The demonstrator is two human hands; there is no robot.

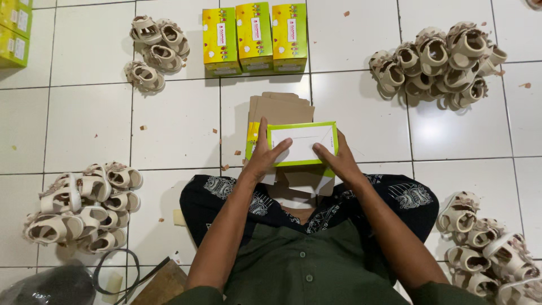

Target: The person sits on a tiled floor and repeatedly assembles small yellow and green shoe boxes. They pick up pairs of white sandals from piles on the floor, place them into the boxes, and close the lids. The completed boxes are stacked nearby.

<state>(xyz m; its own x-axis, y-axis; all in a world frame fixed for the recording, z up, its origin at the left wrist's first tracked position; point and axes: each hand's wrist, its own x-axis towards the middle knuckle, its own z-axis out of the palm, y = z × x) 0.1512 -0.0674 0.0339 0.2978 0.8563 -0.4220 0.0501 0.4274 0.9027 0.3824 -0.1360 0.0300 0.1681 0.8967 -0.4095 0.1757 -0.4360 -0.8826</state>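
fingers [280, 148] of both hands on green-edged white box [302, 144], three yellow-green boxes [255, 36] beyond

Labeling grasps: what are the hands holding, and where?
Both hold one green-edged white box: left hand on its left end, right hand on its lower right corner.

You worked under bright, even overhead light. Glare sat on the white floor tiles [451, 130]; shadows stayed soft, edges slightly bowed.

The sandal pile [491, 254] right of the small box [302, 144] gets chopped off by the frame edge. Green boxes [14, 31] far left of it are cut too, and box prints are too tiny to tell.
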